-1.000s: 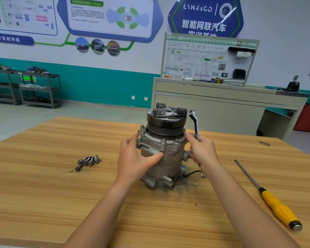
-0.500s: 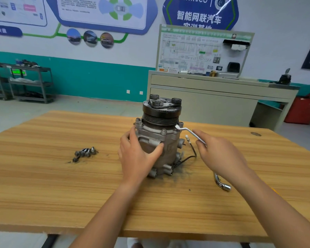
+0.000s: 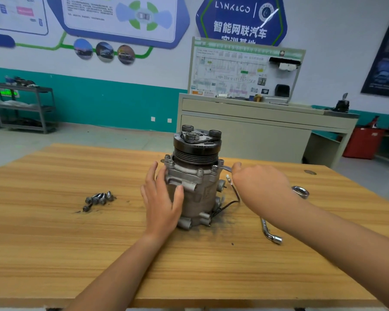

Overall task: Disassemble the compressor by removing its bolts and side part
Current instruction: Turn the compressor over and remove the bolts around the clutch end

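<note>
The grey compressor [image 3: 198,187] stands upright on the wooden table [image 3: 54,243], its black pulley on top. My left hand [image 3: 163,199] rests on its left side with the fingers straight and the thumb on the front. My right hand [image 3: 259,185] sits just right of the housing and holds a ring spanner [image 3: 300,191]. One end of the spanner reaches the top flange; its ring end shows past my wrist. Several removed bolts [image 3: 98,199] lie in a heap to the left.
An L-shaped socket wrench [image 3: 270,232] lies on the table under my right forearm. A black lead with a white plug [image 3: 229,178] hangs off the compressor's right side. Behind the table are a beige cabinet [image 3: 245,135], a shelf cart [image 3: 25,108] and a red bin [image 3: 362,142].
My right hand swung the spanner from upright down to the flange and then turned it rightward. My left hand's fingers have straightened against the housing.
</note>
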